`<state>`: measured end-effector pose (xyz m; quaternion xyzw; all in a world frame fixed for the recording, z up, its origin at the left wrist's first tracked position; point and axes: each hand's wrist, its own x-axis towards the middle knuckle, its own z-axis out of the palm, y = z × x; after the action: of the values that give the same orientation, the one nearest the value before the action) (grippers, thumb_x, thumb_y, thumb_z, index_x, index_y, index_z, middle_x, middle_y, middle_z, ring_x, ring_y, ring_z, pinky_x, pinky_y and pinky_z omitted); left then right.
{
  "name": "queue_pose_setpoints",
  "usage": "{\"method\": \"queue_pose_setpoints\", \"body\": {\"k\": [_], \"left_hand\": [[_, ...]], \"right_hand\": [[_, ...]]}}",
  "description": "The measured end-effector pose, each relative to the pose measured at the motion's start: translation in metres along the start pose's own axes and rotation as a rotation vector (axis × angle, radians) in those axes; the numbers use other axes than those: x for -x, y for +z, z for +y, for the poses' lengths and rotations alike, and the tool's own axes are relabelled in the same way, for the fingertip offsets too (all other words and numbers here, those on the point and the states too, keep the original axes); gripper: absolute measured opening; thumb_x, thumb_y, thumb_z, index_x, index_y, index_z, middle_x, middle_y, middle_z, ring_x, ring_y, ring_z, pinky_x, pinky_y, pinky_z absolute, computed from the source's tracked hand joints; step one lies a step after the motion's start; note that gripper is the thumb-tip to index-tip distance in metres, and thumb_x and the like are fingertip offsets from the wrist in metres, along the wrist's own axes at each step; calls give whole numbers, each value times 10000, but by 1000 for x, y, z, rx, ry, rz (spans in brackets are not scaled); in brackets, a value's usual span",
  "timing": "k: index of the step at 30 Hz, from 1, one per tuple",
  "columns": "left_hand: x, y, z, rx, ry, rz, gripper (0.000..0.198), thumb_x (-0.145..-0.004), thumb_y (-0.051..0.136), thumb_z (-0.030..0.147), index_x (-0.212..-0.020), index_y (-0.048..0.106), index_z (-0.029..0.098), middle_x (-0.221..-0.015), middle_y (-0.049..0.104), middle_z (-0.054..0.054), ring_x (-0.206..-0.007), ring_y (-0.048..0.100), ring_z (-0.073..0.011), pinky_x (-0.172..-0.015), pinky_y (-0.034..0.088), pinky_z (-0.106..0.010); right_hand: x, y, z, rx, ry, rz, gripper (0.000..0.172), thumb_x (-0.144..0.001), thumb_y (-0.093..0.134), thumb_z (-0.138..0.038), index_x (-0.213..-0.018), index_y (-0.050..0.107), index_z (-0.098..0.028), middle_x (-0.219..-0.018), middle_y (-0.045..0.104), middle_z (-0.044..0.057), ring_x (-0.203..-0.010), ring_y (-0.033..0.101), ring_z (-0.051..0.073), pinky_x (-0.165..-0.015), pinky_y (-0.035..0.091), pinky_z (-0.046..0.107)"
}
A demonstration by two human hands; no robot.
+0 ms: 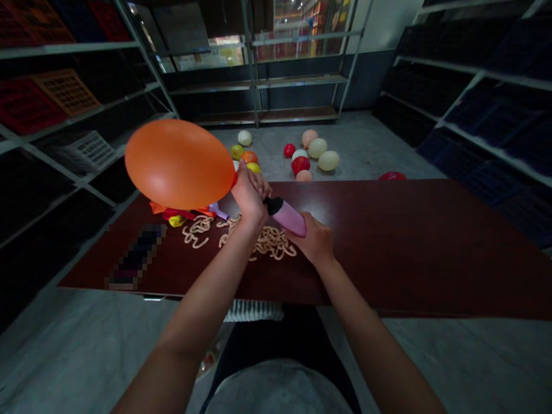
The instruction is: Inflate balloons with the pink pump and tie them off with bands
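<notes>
An inflated orange balloon [179, 163] hangs over the left part of a dark red table [409, 241]. My left hand [249, 195] is closed around the balloon's neck, where it meets the black nozzle of a pink hand pump [287, 217]. My right hand [315, 240] grips the pump's lower end. Under my hands lies a heap of pale tan clips or ties [269, 241]. Several flat, uninflated balloons [181, 214] in red, yellow, orange and purple lie beneath the orange balloon.
A blurred dark object [135, 256] lies on the table's left side. Several inflated balloons [317, 150] sit on the grey floor beyond the table. Metal shelving with crates lines the left, right and far sides.
</notes>
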<state>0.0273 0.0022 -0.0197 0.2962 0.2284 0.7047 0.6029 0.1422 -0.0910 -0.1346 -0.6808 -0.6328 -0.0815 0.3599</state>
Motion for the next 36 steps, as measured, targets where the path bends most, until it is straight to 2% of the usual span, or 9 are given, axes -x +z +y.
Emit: {"method": "queue_pose_setpoints", "body": {"k": [6,10,15,21,24,27,29,32,36], "left_hand": [[-16,-36,5,25,-96,160,499,-1012,407,249,-534,271,198,-389,208,66,-311,204,-80,-378,219,-250],[-20,-60,19,57,-129,272,509,-1010,388,245,-524,247,192,-379,204,63,-316,194,-81,-382,211,-245],[-23,-85,51,85,-116,336,507,-1015,373,247,-529,241,188,-387,208,65,-320,195,-78,-384,213,-235],[-42,-112,101,82,-81,331,484,-1013,366,246,-563,197,187,-408,194,73,-319,201,-62,-402,230,-225],[-47,-103,123,48,-41,322,475,-1013,369,253,-576,192,195,-419,201,70,-323,211,-67,-399,234,-229],[-38,-74,134,17,42,240,489,-1019,386,267,-579,182,203,-419,178,68,-328,193,-76,-393,218,-241],[-30,-50,133,16,97,175,522,-1044,369,325,-579,163,208,-413,152,64,-335,170,-82,-396,187,-253],[-22,-23,117,25,168,106,538,-1054,374,405,-591,177,217,-434,142,68,-357,152,-85,-405,164,-265],[-19,-10,76,-3,140,124,556,-988,461,571,-610,251,222,-480,173,69,-372,191,-75,-411,206,-256]], "right_hand": [[0,5,-6,125,-112,-17,494,-859,600,-644,-1036,671,-188,-841,737,63,-739,674,212,-620,348,297],[2,4,-13,206,-205,-53,495,-862,603,-638,-1033,672,-178,-844,733,73,-718,653,207,-622,339,309],[4,2,-17,222,-281,-80,501,-866,604,-637,-1050,673,-175,-849,735,71,-723,649,205,-630,342,303],[3,3,-16,146,-343,-97,488,-854,641,-591,-1096,670,-168,-887,735,80,-750,653,200,-652,385,293],[3,4,-15,83,-328,-101,502,-843,659,-582,-1131,664,-171,-919,737,79,-784,667,200,-678,418,290],[4,2,-12,31,-285,-71,521,-834,655,-611,-1121,668,-176,-907,743,78,-785,680,208,-682,439,293],[4,0,-8,21,-229,-28,535,-841,631,-632,-1113,669,-174,-909,747,85,-776,685,219,-673,446,301],[2,-3,-1,23,-142,25,537,-860,589,-643,-1111,664,-174,-919,747,98,-770,688,233,-671,450,314],[-2,-3,4,24,-49,87,572,-830,601,-686,-1094,660,-183,-921,742,108,-791,688,254,-693,464,330]]}}
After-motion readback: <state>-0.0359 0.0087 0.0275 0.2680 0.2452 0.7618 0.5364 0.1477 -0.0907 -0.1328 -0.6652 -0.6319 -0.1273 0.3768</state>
